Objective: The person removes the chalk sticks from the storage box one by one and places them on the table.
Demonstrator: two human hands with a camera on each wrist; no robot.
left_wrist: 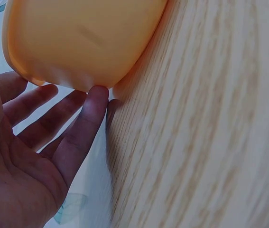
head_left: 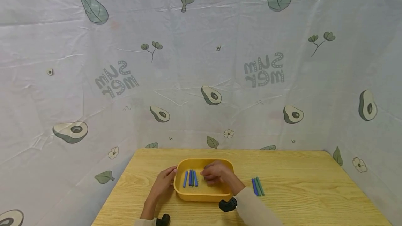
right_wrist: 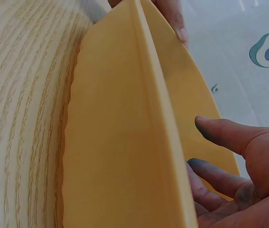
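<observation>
A yellow plastic tray (head_left: pixel 204 197) sits on the table. Inside it, several blue, purple and dark green chalk-like sticks (head_left: pixel 190 178) lie roughly side by side on the left half, with fine specks around them. My left hand (head_left: pixel 166 180) holds the tray's left rim; in the left wrist view its fingertips (left_wrist: pixel 97 95) touch the outer wall. Over the tray's right half, my right hand (head_left: pixel 216 173) reaches inside. Thumb and index finger stand apart in the right wrist view, their tips darkened, and no stick shows between them; the lower fingers are partly hidden by the tray wall.
Right of the tray, one blue and two green sticks (head_left: pixel 258 186) lie together on the wooden table (head_left: pixel 301 180). A printed cloth (head_left: pixel 194 121) hangs behind the table's far edge and along both sides.
</observation>
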